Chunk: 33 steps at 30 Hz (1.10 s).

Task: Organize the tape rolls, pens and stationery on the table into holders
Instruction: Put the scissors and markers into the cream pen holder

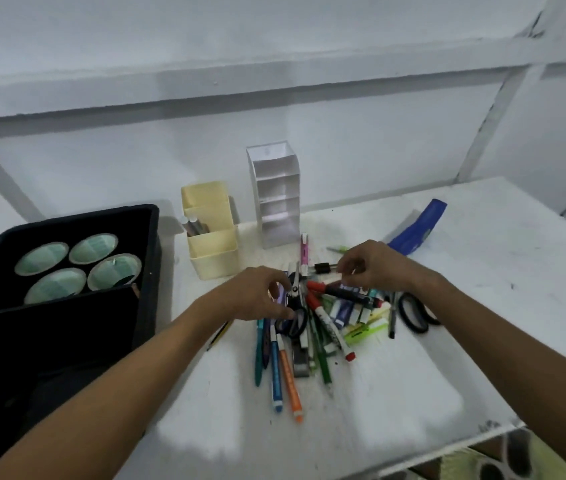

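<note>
We are seeing dim, cool, bluish light, flat and soft, with no clear source. The white tabletop (448, 306) is blowing out in pale patches near the front edge. The black plastic bin (67, 341) is sinking into near-solid shadow. Faint shadows are lying beside the pale yellow plastic holder (212, 251) and the white tiered organizer (276, 202). Wide-angle distortion is bending wall lines and stretching both forearms. The bottom right corner is smearing, and fine detail is looking soft overall.

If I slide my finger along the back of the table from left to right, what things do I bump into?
Black bin with tape rolls → yellow holder → white holder → blue thing.
</note>
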Each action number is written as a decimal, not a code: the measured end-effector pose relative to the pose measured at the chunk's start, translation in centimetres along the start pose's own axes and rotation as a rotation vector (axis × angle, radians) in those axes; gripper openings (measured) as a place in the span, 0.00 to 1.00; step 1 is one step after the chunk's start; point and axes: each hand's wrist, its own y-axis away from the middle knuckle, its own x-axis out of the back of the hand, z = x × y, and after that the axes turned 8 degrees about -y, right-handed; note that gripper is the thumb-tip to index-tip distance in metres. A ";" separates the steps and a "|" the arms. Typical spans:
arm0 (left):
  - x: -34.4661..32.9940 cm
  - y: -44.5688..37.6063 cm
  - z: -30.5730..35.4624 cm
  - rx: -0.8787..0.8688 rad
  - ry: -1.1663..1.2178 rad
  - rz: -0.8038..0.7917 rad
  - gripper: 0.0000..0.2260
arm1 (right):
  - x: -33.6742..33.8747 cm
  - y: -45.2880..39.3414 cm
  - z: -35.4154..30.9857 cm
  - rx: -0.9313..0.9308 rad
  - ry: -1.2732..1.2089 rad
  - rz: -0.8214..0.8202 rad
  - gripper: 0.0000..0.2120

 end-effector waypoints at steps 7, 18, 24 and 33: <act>-2.5 -0.5 1.3 -0.018 -0.039 -0.108 0.34 | -1.1 4.4 3.2 -0.042 0.028 0.066 0.05; -2.8 -1.3 1.4 -0.036 -0.052 -0.131 0.34 | -3.0 11.0 9.2 -0.161 -0.040 0.546 0.18; -2.8 -1.3 1.8 0.009 -0.049 -0.095 0.30 | -3.9 11.4 10.4 -0.339 -0.035 0.512 0.34; -2.8 -0.8 2.9 0.011 0.029 -0.034 0.22 | -3.9 10.7 8.6 -0.324 -0.126 0.590 0.32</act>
